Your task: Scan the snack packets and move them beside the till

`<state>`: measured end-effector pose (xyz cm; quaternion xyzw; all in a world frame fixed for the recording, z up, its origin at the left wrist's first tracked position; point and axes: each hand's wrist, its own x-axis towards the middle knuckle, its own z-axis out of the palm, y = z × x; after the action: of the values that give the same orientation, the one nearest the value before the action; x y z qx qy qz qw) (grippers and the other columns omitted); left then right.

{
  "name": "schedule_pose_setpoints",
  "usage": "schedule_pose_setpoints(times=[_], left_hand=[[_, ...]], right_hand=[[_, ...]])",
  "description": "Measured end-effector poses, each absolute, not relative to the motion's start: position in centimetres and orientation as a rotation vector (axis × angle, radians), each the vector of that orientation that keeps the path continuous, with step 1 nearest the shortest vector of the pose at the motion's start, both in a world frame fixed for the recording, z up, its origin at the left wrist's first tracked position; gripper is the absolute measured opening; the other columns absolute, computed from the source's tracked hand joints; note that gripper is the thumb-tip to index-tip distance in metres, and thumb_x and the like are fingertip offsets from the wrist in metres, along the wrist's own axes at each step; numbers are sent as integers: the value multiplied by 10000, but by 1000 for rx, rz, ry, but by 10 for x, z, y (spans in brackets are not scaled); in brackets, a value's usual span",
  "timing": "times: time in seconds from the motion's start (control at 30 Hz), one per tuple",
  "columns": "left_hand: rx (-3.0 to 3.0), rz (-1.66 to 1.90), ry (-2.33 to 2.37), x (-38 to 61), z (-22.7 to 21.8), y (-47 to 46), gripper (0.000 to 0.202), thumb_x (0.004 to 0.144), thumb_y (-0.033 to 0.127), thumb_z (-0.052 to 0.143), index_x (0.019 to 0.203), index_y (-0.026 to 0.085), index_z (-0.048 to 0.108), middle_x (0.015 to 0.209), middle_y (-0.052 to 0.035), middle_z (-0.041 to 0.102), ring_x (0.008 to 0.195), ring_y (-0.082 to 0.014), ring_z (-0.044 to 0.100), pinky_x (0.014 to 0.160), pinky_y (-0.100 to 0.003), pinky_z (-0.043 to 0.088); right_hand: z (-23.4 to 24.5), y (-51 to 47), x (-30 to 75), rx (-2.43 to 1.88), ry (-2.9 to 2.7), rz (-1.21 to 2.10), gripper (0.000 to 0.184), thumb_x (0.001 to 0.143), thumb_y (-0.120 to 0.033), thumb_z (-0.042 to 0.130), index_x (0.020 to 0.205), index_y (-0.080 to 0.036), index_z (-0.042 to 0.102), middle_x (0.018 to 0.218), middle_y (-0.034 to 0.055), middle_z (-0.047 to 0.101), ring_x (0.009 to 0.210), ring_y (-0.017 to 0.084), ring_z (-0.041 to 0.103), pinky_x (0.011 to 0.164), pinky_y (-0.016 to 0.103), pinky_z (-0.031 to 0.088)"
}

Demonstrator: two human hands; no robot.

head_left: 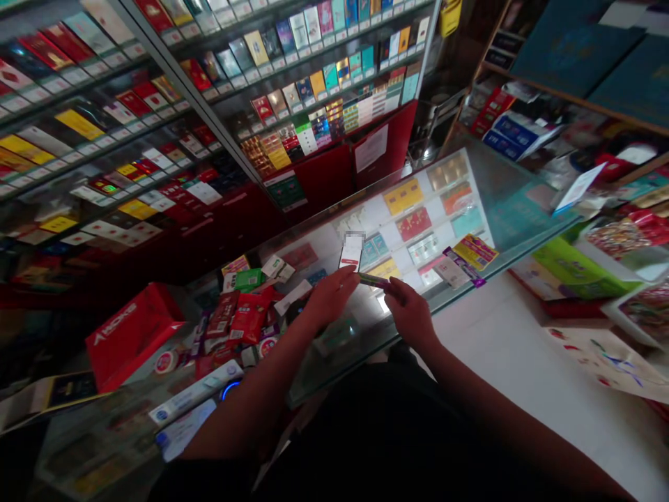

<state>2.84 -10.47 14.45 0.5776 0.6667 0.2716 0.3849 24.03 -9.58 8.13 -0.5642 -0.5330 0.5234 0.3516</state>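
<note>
Over the glass display counter [334, 348], my right hand [412, 314] pinches one end of a thin, narrow pack [373, 280], dark with green and purple edges. My left hand [334, 296] has its fingertips closed at the pack's other end. Just beyond the left fingers is a lit phone [351, 254] with a white screen; whether it rests on the glass or touches that hand, I cannot tell. Right of my hands lie a yellow-and-purple packet [474, 251] and a pale packet [450, 270]. A pile of small red packets [249, 317] lies left of my left hand.
A red box [133, 335] and a long white box [196, 392] sit on the counter's left part. Shelves of cigarette packs [256, 49] stand behind the counter. Open boxes of goods, one green [580, 268], stand at right beside the pale floor [486, 355].
</note>
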Motion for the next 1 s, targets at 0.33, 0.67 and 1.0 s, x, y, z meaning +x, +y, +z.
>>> schedule_pose_setpoints(times=[0.33, 0.67, 1.0], left_hand=[[1431, 777, 1683, -48, 139, -127, 549, 1040, 518, 351, 1228, 166, 728, 1297, -106, 740, 1287, -272, 626, 1166, -415, 438], [1482, 704, 1699, -96, 120, -130, 563, 1044, 467, 315, 1381, 189, 669, 1525, -109, 601, 1467, -235, 497, 1265, -425, 301], [1452, 702, 1660, -122, 88, -129, 644, 1045, 590, 299, 1373, 177, 670, 1421, -115, 682, 1420, -248, 551, 1243, -411, 347]], right_hand=[[84, -109, 173, -1410, -1586, 1216, 557, 848, -290, 687, 1398, -210, 651, 1268, 101, 759, 1219, 292, 706, 1134, 473, 501], [81, -115, 132, -1411, -1736, 1133, 554, 854, -301, 704, 1398, -212, 652, 1297, 108, 744, 1220, 295, 696, 1108, 463, 511], [68, -120, 113, -1444, -1896, 1093, 586, 900, -292, 679, 1464, -171, 578, 1331, 123, 730, 1268, 272, 678, 1123, 433, 492]])
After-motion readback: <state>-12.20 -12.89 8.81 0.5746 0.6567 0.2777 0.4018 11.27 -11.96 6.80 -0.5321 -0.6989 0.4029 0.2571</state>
